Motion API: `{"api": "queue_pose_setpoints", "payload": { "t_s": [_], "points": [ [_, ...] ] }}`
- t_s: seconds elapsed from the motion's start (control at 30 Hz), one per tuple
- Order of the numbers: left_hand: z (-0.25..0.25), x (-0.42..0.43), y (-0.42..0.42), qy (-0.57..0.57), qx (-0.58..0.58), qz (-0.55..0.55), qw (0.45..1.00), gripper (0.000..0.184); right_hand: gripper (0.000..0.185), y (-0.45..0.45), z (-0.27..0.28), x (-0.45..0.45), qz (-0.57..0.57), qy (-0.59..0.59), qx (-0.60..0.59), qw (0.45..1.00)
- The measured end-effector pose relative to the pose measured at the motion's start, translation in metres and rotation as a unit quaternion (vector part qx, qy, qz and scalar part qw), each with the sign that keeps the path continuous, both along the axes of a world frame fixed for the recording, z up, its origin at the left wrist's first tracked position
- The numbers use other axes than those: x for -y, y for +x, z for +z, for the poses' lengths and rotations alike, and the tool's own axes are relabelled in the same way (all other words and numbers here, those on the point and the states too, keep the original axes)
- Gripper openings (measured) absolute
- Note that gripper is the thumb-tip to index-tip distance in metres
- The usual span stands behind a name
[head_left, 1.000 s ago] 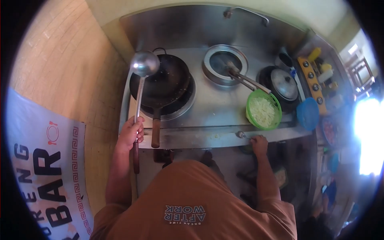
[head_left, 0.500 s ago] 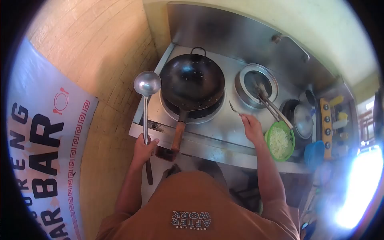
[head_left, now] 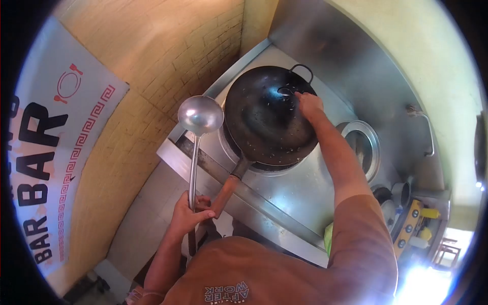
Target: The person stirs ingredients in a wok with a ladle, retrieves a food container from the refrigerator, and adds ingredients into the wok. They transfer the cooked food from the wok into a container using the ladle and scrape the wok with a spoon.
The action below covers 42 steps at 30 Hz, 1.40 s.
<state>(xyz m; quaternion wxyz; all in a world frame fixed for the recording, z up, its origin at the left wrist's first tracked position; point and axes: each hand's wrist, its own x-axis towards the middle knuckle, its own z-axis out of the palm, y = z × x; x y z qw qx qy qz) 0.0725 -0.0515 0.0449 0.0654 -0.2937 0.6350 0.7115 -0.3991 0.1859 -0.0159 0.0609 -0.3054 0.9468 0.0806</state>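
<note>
A black wok (head_left: 259, 119) with a wooden handle (head_left: 224, 197) sits on the left burner, pale bits scattered on its inner surface. My left hand (head_left: 187, 214) is closed around the long handle of a steel ladle (head_left: 200, 114), whose bowl hangs left of the wok. The thumb and fingers of that hand lie at the end of the wok handle; whether they grip it I cannot tell. Over the far right of the wok, my right hand (head_left: 310, 105) pinches a small metal spoon (head_left: 285, 91) by its handle, the tip low over the wok's inside.
A steel pot (head_left: 373, 147) stands right of the wok, partly behind my right forearm. The green basket (head_left: 328, 238) shows only its edge beside my sleeve. A steel backsplash (head_left: 351, 66) with a tap (head_left: 424, 119) rises behind; a brick wall (head_left: 203, 66) borders the left.
My right hand has moved from beside the green basket to over the wok with the spoon. My left hand, holding the ladle, has come to the wok handle. The view has turned.
</note>
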Motion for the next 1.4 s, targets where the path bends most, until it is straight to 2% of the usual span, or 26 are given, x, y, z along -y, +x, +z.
{"api": "queue_pose_setpoints", "payload": {
  "t_s": [0.13,0.23,0.33,0.43,0.53,0.63,0.83,0.93,1.03,1.13,1.23,1.33,1.4],
  "points": [
    [0.012,-0.007,-0.007,0.001,0.029,0.003,1.0,0.064,0.035,0.007,0.001,-0.02,0.098,0.046,0.052,0.993],
    [0.007,-0.007,-0.008,-0.014,0.033,-0.014,0.999,0.066,0.032,0.049,0.049,-0.038,0.148,0.165,0.164,0.961],
    [-0.004,-0.006,-0.007,-0.052,0.03,-0.045,0.997,0.069,0.035,0.075,0.046,-0.071,0.158,0.051,0.216,0.962],
    [-0.013,-0.006,-0.005,-0.044,0.024,-0.052,0.997,0.069,0.031,0.095,0.081,-0.069,0.105,0.023,0.196,0.975],
    [-0.008,-0.006,-0.006,-0.032,0.028,-0.049,0.998,0.059,0.039,0.099,0.104,-0.062,0.027,0.087,0.126,0.988],
    [-0.007,-0.002,-0.002,-0.018,0.024,-0.039,0.999,0.06,0.039,0.1,0.076,-0.075,0.061,0.12,0.135,0.982],
    [-0.002,0.013,0.015,-0.037,0.032,-0.01,0.999,0.057,0.027,0.122,0.07,-0.074,0.129,0.004,0.151,0.98],
    [0.006,0.021,0.023,-0.031,0.031,0.022,0.999,0.055,0.026,0.126,0.109,-0.058,0.051,0.143,0.127,0.98],
    [0.003,0.031,0.034,-0.048,0.029,0.03,0.998,0.053,0.024,0.146,0.125,-0.044,0.004,0.218,0.115,0.969],
    [0.008,0.037,0.041,-0.045,0.032,0.047,0.997,0.052,0.025,0.163,0.11,-0.041,0.005,0.172,0.174,0.97],
    [0.0,0.045,0.05,-0.045,0.028,0.058,0.997,0.052,0.028,0.149,0.087,-0.045,0.031,0.049,0.221,0.974],
    [0.0,0.05,0.056,-0.049,0.026,0.071,0.996,0.051,0.032,0.121,0.062,-0.056,-0.061,-0.008,0.153,0.986],
    [0.0,0.053,0.061,-0.066,0.031,0.064,0.995,0.051,0.033,0.109,0.062,-0.051,-0.05,0.037,0.121,0.991]
  ]
}}
